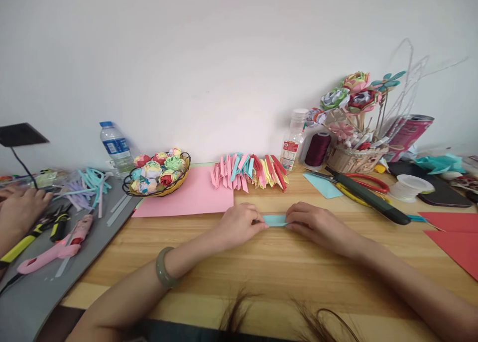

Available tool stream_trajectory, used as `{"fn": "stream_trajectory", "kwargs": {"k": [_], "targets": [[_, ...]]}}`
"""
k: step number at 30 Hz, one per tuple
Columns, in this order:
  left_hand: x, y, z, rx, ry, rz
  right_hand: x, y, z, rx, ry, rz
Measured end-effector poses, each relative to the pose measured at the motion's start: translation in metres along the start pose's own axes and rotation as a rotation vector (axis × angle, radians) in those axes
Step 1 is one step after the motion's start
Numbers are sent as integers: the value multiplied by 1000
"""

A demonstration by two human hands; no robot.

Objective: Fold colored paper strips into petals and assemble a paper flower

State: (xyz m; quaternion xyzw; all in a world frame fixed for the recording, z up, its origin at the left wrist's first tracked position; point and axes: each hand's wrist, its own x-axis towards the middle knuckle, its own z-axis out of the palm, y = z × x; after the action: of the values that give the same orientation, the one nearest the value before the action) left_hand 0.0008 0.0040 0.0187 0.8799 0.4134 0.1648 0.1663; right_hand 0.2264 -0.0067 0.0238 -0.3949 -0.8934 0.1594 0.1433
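Note:
A narrow strip of light blue paper (275, 220) lies across the wooden table in front of me. My left hand (242, 223) grips its left end, fingers closed and pressed together. At the other end, my right hand (313, 223) holds the strip between thumb and fingers. Both hands rest low over the table, and their fingers cover the paper's ends. Just beyond them stands a row of folded paper pieces (248, 171) in pink, blue, red and yellow. Pink paper sheets (201, 197) lie behind my left hand.
A basket of paper flowers (159, 172) sits back left. Toward the right are a utility knife (368, 195), scissors (364, 178), a thread spool (317, 149) and red paper (453, 242). On the grey mat at left lie a pink glue gun (56, 247), pliers (33, 235) and another person's hand (22, 207).

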Motion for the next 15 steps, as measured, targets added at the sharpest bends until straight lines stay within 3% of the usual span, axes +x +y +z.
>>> {"fn": "stream_trajectory", "kwargs": {"k": [8, 15], "targets": [[1, 4, 1, -208, -23, -301, 2, 6, 4, 110, 18, 271], [4, 10, 5, -172, -10, -352, 3, 0, 12, 19, 61, 333]]}}
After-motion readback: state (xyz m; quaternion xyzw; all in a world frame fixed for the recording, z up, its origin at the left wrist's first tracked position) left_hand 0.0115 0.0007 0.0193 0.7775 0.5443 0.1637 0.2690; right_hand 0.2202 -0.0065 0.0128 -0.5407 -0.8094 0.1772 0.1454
